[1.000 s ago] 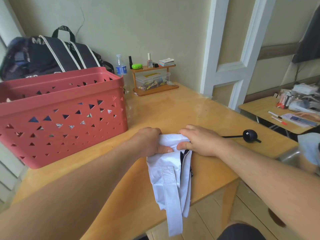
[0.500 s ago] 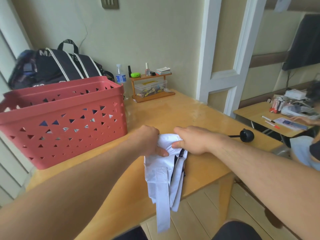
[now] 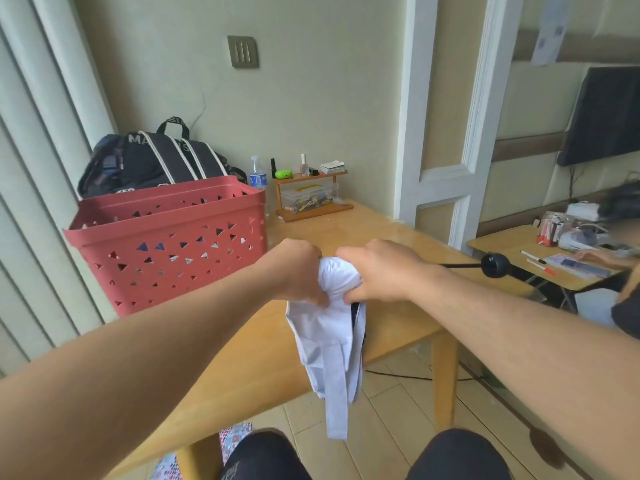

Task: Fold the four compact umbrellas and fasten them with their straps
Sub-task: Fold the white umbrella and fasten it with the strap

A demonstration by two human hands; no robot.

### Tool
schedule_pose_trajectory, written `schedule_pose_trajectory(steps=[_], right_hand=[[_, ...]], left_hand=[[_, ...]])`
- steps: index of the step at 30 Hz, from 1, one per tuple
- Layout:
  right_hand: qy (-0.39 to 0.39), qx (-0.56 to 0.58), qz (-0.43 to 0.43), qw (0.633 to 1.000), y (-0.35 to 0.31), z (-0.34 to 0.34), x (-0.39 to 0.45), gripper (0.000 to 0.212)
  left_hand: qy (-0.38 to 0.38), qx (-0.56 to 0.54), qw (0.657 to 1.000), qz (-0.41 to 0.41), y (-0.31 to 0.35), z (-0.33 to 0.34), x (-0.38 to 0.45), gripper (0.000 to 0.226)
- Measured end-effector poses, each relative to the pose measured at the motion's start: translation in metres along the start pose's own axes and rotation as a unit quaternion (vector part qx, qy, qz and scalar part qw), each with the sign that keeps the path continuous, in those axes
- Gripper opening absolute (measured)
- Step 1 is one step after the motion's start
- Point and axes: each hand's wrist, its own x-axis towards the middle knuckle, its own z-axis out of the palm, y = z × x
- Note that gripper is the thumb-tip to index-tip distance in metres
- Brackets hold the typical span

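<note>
umbrella (image 3: 332,327): white, held up over the near edge of the table (image 3: 398,244), between the two hands; canopy bunched at the top, folds hanging down loose, a dark strip shown on the right side.
strap (image 3: 337,393): long white band, seen dangling straight down below the canopy, unfastened.
left hand (image 3: 301,271): clenched round the top-left of the bunched fabric.
right hand (image 3: 377,271): fingers curled over the top-right of the fabric, fabric pinched beneath.
step judged: canopy being gathered before wrapping; strap not yet taken.
risk 1: folds could be wrapped unevenly, since the cloth is crumpled and not laid in pleats; a bulky roll would be left and the strap might not reach round.
risk 2: the strap could be trapped inside the roll if it is not kept free while twisting.
risk 3: grip is on fabric only, shaft hidden; the umbrella could slip down toward the floor if either hand is released to reach for the strap.
basket (image 3: 166,244): red, on the table to the left, well apart from the hands; contents cannot be told through the holes.
other: black ball-headed item (image 3: 495,265) on the table's right edge, near the right forearm, could be knocked off.
</note>
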Motion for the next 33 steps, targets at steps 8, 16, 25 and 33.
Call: schedule_pose_trajectory(steps=[8,16,25,33], right_hand=[[0.04,-0.057,-0.018,0.997,-0.014,-0.04,-0.014,0.044],[-0.012,-0.02,0.001,1.0,-0.028,-0.057,-0.022,0.018],[-0.077,0.191,0.037,0.978,-0.028,-0.053,-0.015,0.024],[-0.049,0.096,-0.01,0.994,-0.032,-0.063,-0.02,0.038]], left_hand=[[0.071,-0.012,0.997,0.022,-0.003,-0.034,-0.023,0.056],[0.16,0.084,0.979,0.099,-0.02,-0.03,-0.036,0.068],[0.204,0.062,0.974,0.074,-0.027,-0.02,-0.043,0.037],[0.148,0.033,0.988,0.019,-0.013,-0.021,-0.036,0.033]])
